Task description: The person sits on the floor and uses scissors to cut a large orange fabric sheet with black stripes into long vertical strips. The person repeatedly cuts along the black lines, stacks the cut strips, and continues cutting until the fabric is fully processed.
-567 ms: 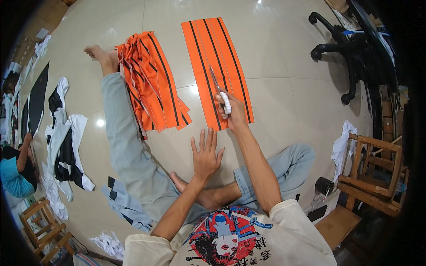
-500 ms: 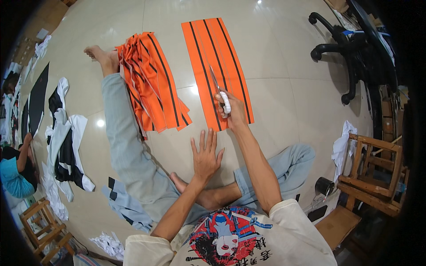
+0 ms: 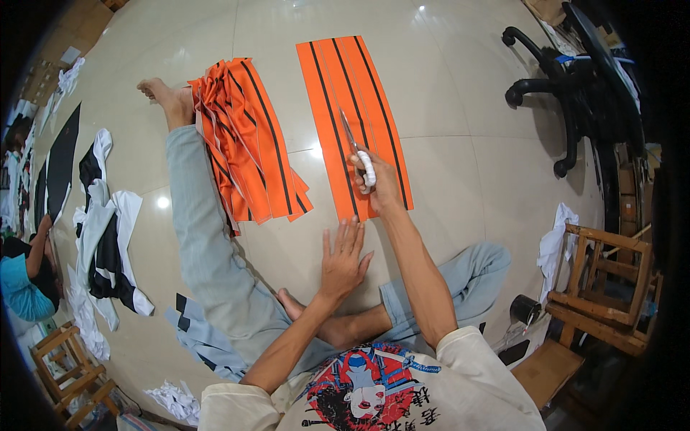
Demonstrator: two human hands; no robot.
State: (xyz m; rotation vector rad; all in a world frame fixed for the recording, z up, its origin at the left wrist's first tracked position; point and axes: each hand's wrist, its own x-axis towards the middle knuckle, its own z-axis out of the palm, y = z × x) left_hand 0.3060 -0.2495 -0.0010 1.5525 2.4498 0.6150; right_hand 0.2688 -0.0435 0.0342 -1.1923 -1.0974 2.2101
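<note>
Right hand (image 3: 384,185) holds one pair of scissors (image 3: 369,172).

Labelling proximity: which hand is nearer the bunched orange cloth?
Left: left hand is just off the bunched cloth, at its lower right; right hand, with scissors, is farther right, over the flat panel.

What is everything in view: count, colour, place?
striped panel: one, orange and black, floor ahead
scissors: one, silver and white, over panel
striped pile: one, orange and black, left of panel
loose cloths: several, white, black, blue, both sides
office chair: one, black, upper right
container: one, black, lower right
wooden frames: at least two, brown, lower corners
boxes: several, brown, room edges
co-worker: one, blue-clad, left edge
trouser legs: two, pale blue, floor
left grip: one, bare, spread, panel's near edge
right grip: one, bare, closed around scissors
</note>
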